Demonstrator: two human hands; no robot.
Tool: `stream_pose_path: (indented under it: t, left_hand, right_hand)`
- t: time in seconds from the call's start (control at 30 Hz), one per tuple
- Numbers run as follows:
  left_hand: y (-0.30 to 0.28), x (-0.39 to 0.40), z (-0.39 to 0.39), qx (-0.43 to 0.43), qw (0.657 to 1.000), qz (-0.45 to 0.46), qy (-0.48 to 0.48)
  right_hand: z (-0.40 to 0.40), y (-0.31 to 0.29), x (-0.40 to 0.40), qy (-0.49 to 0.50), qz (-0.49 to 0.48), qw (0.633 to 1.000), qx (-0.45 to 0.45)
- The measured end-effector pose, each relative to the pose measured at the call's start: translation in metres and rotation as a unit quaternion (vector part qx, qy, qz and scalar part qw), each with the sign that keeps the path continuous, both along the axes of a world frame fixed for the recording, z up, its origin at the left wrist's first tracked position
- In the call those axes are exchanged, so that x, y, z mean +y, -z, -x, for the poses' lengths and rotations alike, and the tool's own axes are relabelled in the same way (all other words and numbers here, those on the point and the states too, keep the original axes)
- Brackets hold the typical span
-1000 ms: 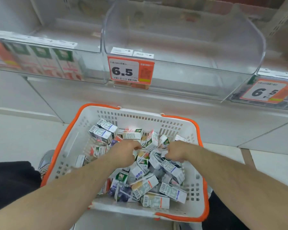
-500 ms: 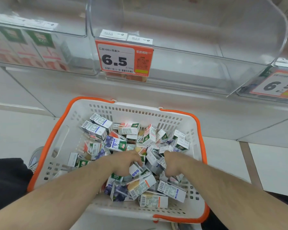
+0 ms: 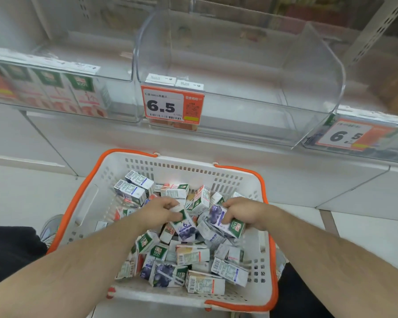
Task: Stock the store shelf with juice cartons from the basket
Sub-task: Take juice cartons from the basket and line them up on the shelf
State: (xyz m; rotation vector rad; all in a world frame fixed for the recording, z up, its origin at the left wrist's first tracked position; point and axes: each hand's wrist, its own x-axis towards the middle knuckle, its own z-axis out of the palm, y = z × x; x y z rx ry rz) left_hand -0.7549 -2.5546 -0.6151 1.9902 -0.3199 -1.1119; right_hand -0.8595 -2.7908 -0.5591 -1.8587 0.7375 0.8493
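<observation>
Fingers of each hand [image 3: 163, 212] [image 3: 245, 213] around a blueberry carton [image 3: 185, 228] [image 3: 225, 222], long axes slanting down-right.

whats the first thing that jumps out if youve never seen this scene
A white basket with an orange rim sits at centre, heaped with small juice cartons. The left hand and the right hand each hold a blueberry carton above the heap. Behind, an orange 6.5 price tag hangs on a clear shelf bin.

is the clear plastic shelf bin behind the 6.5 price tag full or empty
Empty: through the clear plastic shelf bin only bare shelf shows behind the orange 6.5 price tag. The juice cartons are in the white orange-rimmed basket.
</observation>
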Motion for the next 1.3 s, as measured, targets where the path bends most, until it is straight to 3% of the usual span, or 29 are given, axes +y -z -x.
stream_pose_path:
  t: [0.1,0.27,0.4,0.57,0.67,0.87,1.07,1.17,1.3]
  left_hand:
    - [-0.022,0.000,-0.005,0.056,0.989,0.083,-0.112]
    - [-0.058,-0.013,-0.005,0.171,0.927,0.225,-0.248]
    - [-0.082,-0.015,0.001,0.225,0.894,0.236,-0.307]
    - [-0.105,-0.027,0.013,0.228,0.896,0.216,-0.314]
    - [-0.126,-0.039,0.020,0.194,0.902,0.252,-0.293]
    - [-0.175,-0.056,0.032,0.016,0.967,0.201,-0.157]
    - [-0.201,-0.085,0.042,-0.114,0.968,0.219,0.036]
    - [-0.205,-0.104,0.049,-0.184,0.958,0.218,0.027]
    - [-0.198,-0.122,0.050,-0.286,0.937,0.199,-0.035]
  right_hand:
    - [-0.002,-0.016,0.000,0.079,-0.082,0.993,-0.014]
    - [0.004,-0.049,0.003,0.090,-0.169,0.980,-0.049]
    - [0.011,-0.085,0.006,0.074,-0.188,0.977,-0.069]
    - [0.012,-0.122,0.005,0.050,-0.140,0.981,-0.124]
    - [0.010,-0.144,-0.007,0.059,-0.077,0.978,-0.182]
    - [0.009,-0.183,-0.022,0.098,0.029,0.947,-0.303]
    - [0.024,-0.208,-0.024,0.068,0.034,0.926,-0.369]
    - [0.031,-0.212,-0.030,0.088,0.026,0.917,-0.387]
    - [0.040,-0.197,-0.039,0.184,0.056,0.874,-0.447]
